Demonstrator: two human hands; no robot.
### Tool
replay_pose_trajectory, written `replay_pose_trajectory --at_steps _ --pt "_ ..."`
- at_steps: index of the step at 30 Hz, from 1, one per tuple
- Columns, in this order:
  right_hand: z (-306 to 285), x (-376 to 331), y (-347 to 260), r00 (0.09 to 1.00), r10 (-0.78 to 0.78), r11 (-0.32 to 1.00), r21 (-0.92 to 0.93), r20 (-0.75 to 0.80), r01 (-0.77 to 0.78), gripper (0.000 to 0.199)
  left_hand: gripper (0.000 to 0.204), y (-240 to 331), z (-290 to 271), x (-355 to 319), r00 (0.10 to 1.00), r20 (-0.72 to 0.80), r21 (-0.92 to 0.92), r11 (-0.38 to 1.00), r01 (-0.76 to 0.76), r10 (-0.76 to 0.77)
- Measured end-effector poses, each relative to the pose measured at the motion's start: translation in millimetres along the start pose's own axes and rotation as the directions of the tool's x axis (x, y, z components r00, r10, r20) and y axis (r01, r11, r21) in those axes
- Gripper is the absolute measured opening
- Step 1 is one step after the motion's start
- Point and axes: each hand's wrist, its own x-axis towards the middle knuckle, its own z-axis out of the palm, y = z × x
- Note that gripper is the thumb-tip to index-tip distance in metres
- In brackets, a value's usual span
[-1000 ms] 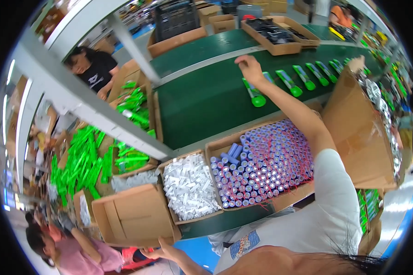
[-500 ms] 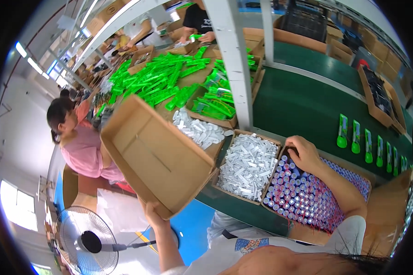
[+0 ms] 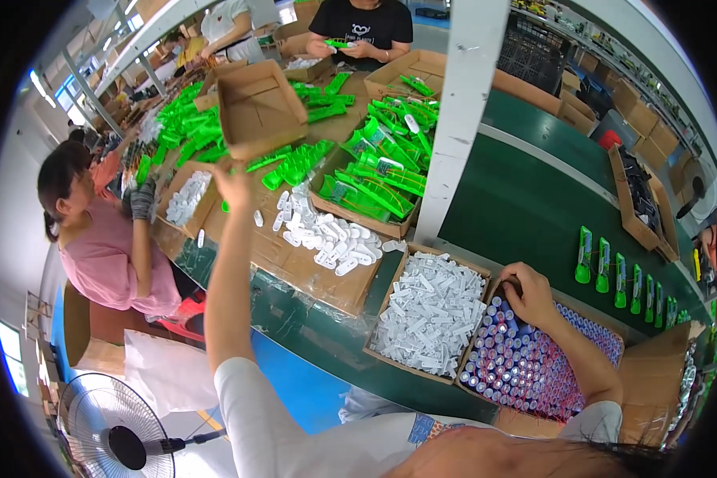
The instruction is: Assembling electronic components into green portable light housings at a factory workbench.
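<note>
Now that the carton (image 3: 261,115) is farther off, more white pieces (image 3: 344,245) show, left hand (image 3: 234,186) too blurred to tell, right hand (image 3: 530,291) curled

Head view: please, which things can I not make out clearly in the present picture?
In the head view:
Left hand: blur hides whether it touches the shallow cardboard box.
Right hand: its own back hides any grip on the purple cells.
Co-worker in black: most of the head is cut off by the upper edge.
Far-right green pieces on the belt: too small and crowded to count.
</note>
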Motion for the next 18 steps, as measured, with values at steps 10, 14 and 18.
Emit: replay_pose_trajectory --at_steps 10,14,18 --pt "4 0 2 0.999 0.051 0.998 -0.022 -0.014 -0.051 0.021 0.031 14 62 -75 0.418 0.824 0.071 0.801 0.594 -0.383" --pt "2 -1 2 0.998 0.069 0.995 -0.074 -0.016 -0.07 0.022 0.031 11 99 -51 0.078 0.96 -0.243 0.941 -0.235 0.267" --pt "2 3 5 0.996 0.093 0.994 -0.063 0.017 -0.092 0.023 0.038 0 149 -36 0.078 0.879 0.476 0.876 -0.073 -0.471"
